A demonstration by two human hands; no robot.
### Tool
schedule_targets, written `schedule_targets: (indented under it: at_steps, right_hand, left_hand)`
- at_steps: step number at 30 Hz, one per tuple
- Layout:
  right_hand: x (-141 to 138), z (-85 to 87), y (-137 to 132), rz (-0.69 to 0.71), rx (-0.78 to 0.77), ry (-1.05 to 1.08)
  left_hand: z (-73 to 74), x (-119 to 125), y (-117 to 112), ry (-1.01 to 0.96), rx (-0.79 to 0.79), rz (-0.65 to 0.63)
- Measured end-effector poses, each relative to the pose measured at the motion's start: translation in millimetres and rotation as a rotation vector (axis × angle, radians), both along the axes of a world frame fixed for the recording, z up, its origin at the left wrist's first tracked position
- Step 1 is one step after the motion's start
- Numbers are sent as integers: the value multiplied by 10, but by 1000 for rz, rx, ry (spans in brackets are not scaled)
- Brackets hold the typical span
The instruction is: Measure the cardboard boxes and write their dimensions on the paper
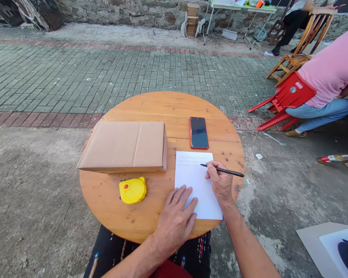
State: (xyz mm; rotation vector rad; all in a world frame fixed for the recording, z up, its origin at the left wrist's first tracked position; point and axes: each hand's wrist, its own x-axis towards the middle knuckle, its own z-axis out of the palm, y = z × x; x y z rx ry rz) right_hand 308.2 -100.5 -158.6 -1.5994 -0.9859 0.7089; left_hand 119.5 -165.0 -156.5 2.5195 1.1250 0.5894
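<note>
A white sheet of paper (201,195) lies on the round wooden table (176,106), with faint rows of handwriting near its top. My right hand (220,183) grips a black pen (232,172), whose tip is at the end of the lowest written row; I cannot tell whether it touches the sheet. Flat across the paper's lower left edge rests my left hand (178,212), fingers spread and holding nothing. A yellow tape measure (132,190) with a red button sits further left. Above the paper is a phone (199,133) in a red case, screen dark.
A closed cardboard box (124,144) takes up the table's left side. To the right, a person in a pink shirt (333,69) sits on a red plastic chair (295,90). A bottle (337,158) lies on the ground. Along the stone wall stands a folding table (243,7).
</note>
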Motion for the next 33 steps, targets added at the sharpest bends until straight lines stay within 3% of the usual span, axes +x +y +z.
schedule_targets:
  at_steps: [7, 17, 30, 33]
  right_hand:
    - [17, 39, -86, 9, -61, 53]
    - [-48, -6, -81, 96, -13, -99]
    - [-28, -64, -111, 97, 25, -184]
    - [-19, -31, -120, 117, 82, -285]
  left_hand:
    - [40, -7, -41, 17, 6, 9]
    - [65, -51, -71, 9, -56, 45]
    - [67, -46, -69, 29, -63, 30]
    - [81, -46, -66, 23, -69, 34]
